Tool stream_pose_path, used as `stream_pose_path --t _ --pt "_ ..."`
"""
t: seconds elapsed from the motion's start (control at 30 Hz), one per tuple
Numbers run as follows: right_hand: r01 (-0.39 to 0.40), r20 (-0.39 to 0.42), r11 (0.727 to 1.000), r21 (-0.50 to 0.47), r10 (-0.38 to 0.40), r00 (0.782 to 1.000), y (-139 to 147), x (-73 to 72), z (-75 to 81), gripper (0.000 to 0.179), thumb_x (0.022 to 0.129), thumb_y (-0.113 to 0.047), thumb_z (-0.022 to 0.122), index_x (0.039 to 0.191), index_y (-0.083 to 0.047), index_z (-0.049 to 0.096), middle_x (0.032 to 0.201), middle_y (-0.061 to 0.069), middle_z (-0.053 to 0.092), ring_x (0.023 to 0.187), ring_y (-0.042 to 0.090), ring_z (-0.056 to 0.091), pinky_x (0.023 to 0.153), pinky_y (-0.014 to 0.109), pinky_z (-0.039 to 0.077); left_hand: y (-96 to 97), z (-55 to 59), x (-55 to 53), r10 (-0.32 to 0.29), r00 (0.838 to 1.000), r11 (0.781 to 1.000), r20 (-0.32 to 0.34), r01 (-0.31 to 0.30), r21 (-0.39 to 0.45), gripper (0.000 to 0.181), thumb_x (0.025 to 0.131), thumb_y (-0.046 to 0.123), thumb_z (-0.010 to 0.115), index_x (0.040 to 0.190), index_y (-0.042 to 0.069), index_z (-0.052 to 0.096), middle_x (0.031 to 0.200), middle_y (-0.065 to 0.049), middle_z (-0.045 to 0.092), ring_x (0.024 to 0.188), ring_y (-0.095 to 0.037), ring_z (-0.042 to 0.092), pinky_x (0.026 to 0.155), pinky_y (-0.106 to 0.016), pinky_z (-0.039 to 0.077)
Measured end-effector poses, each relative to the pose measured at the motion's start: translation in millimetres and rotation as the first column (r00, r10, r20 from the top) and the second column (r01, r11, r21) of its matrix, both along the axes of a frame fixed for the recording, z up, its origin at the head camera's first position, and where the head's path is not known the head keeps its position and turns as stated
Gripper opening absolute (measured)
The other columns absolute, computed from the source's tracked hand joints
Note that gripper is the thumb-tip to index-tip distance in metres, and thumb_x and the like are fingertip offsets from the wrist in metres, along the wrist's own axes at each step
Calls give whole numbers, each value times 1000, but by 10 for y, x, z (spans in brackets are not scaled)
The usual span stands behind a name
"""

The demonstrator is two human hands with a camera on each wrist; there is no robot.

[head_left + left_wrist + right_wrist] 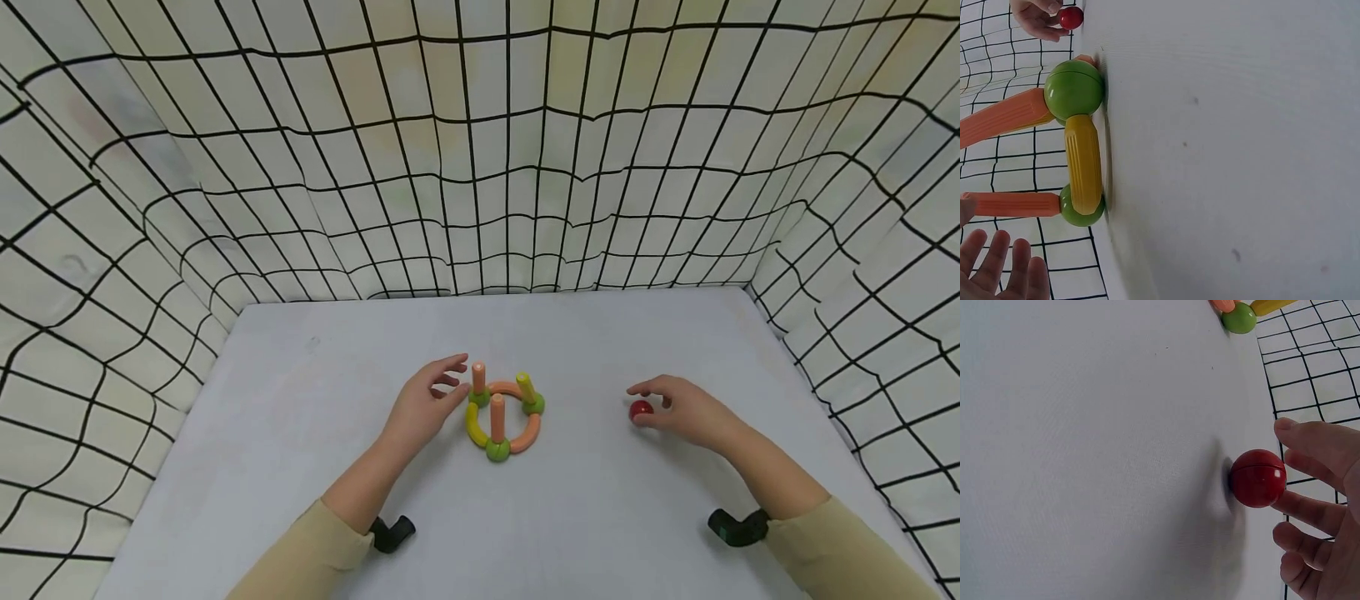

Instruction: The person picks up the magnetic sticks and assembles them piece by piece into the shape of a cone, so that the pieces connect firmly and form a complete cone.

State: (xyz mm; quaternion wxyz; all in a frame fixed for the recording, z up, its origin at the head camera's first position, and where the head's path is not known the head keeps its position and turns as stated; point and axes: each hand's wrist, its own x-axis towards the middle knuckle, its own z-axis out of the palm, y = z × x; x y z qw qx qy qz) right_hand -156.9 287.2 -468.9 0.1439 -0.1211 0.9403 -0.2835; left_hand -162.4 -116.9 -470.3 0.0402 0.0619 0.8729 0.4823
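On the white table sits a ring of magnetic toy pieces (477,427), its curved orange and yellow rods joined by green balls (1074,89). Two orange rods (497,419) stand up from it, along with a leaning yellow rod (527,387). Beside the ring's left side is my left hand (426,402), fingers extended, thumb right at the farther orange upright. To the right, my right hand (686,408) surrounds a glossy red ball (1258,479) low at the tabletop. Its thumb and fingers are spread, with a visible gap between thumb and ball in the right wrist view.
Black netting (480,167) over pale walls encloses the table (315,433) at the back and both sides. Black wrist cameras (738,528) are strapped at both sleeve cuffs. Bare tabletop separates the ring from the red ball.
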Motion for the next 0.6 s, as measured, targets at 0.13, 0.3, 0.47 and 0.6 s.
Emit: stream_pose_path --t 0.13,0.3,0.47,0.6 --pt "-71 -29 996 47 72 997 -2 -33 -50 39 88 -25 77 123 -11 69 118 7 65 101 25 56 82 41 49 32 10 2 -8 1000 1000 -1 8 4 45 95 27 69 139 26 58 131 4 60 112 -20 58 92 -39 50" --pt "-85 -47 988 129 92 995 -28 -41 -67 35 87 -25 78 119 -12 71 107 2 65 99 22 58 84 43 49 63 15 -5 -1 1000 1000 -10 1 8 40 94 27 70 134 26 62 129 6 60 110 -19 58 91 -39 50" --pt "-65 -23 982 179 71 997 -45 -21 -34 35 86 -27 78 118 -13 71 104 2 63 98 24 57 84 45 49 74 -18 -12 13 1000 1000 -17 -13 1 37 94 28 70 131 26 64 126 7 61 107 -15 58 90 -38 50" --pt "-51 0 979 199 52 999 -31 -14 -25 35 86 -27 77 118 -13 71 107 5 65 98 26 57 85 47 49 86 -38 -22 23 1000 1000 -15 -23 3 35 95 28 69 129 26 64 124 8 62 107 -14 59 90 -37 50"
